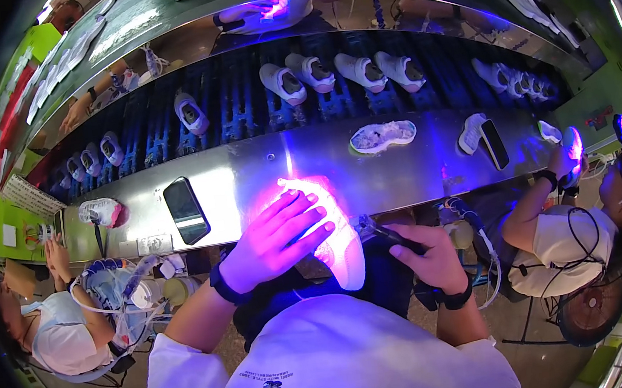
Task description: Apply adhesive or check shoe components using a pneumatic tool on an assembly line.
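The left hand (274,239) lay across a white shoe (334,237), fingers spread and curled over its upper, gripping it. The shoe sat low in the middle of the view, just in front of the person's chest, at the near edge of a steel bench (248,174), its sole turned to the right. Violet light washed over shoe and hand and threw a bright streak up the bench.

The right hand (423,254) was just right of the shoe, fingers closed around a dark pen-like tool (387,233) whose tip pointed at the shoe's side. Whether the tip touched could not be told. Both wrists wore dark bands.

On the bench, a black phone (185,209) lay left of the shoe, and a second phone (494,144) lay far right, beside a white shoe on its side. A shoe with its pale sole up (382,136) lay between them, farther back. Beyond the bench, white shoes rode a dark blue ribbed conveyor (241,103), four of them close together (336,74).

At the bench's left end stood a white mesh-covered object with a pink edge (101,212). A small white square label (9,235) was stuck on the green wall at far left, and a white ruled card (31,197) leaned near it.

A seated person at right (558,240) held another shoe under violet light (572,151). Another person sat at lower left (53,335).
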